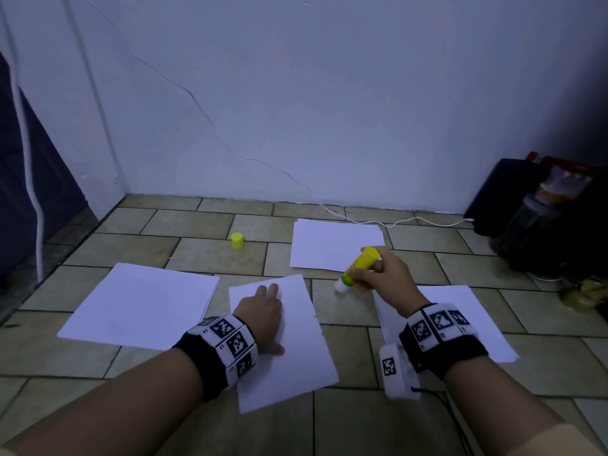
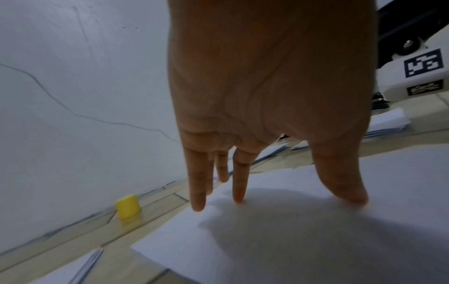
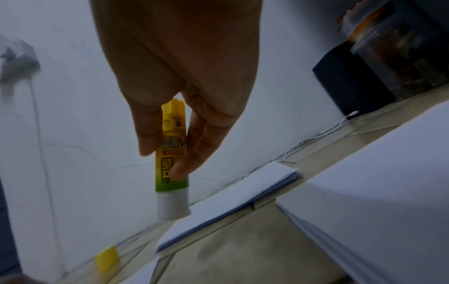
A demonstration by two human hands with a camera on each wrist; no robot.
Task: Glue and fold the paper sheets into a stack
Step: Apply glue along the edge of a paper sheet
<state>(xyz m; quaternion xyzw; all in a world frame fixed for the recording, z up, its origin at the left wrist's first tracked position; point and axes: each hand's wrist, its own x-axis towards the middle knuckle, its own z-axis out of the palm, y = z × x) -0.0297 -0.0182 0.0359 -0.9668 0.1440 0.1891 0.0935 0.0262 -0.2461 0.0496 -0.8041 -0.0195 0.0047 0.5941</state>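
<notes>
- The left hand [image 1: 261, 311] lies flat on a white sheet [image 1: 289, 353] on the tiled floor [image 1: 197, 232].
- The right hand [image 1: 388, 274] holds a yellow glue stick [image 1: 358, 266], its white end tilted down.
- A yellow cap [image 1: 237, 240] stands apart, near the far paper stack [image 1: 329, 245].

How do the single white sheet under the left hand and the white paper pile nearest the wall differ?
The single white sheet lies close to the person, pressed flat by the left hand; the white paper pile nearest the wall is untouched. The sheet is one layer, while the pile shows several layered edges in the right wrist view. The sheet lies lengthwise away from the person; the pile looks wider than deep. Both are plain white and rest on the tiled floor.
</notes>
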